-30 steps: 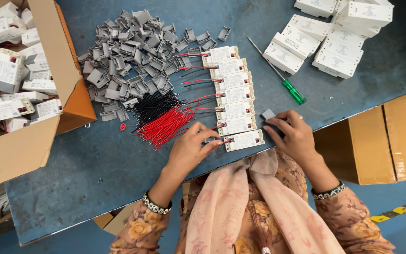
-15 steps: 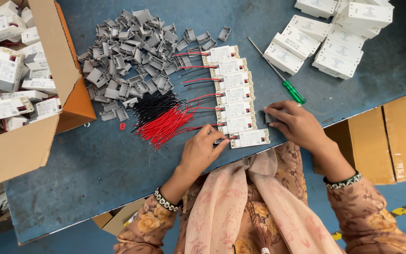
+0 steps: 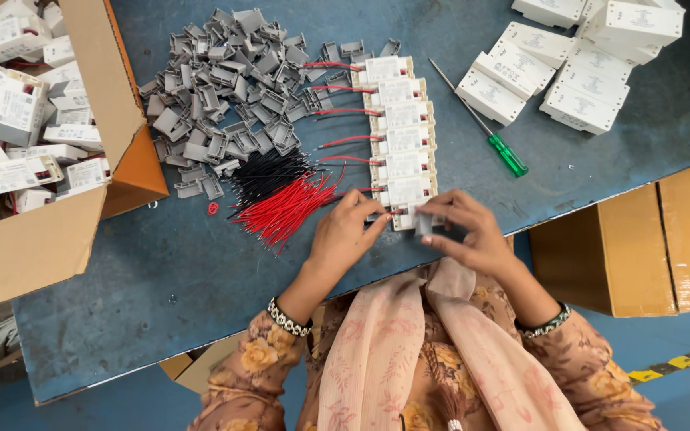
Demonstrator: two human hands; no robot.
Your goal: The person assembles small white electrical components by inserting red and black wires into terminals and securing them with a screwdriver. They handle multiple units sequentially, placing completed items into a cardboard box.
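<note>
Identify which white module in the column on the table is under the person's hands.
The bottom white module, nearest the person; both the left hand and right hand touch it.

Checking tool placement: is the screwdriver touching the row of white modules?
Apart. The head view shows bare blue table between the screwdriver and the row of white modules.

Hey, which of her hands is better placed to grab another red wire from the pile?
Probably the left hand: the red wires lie just to its left on the table, while the right hand is on the far side of the nearest white module.
</note>
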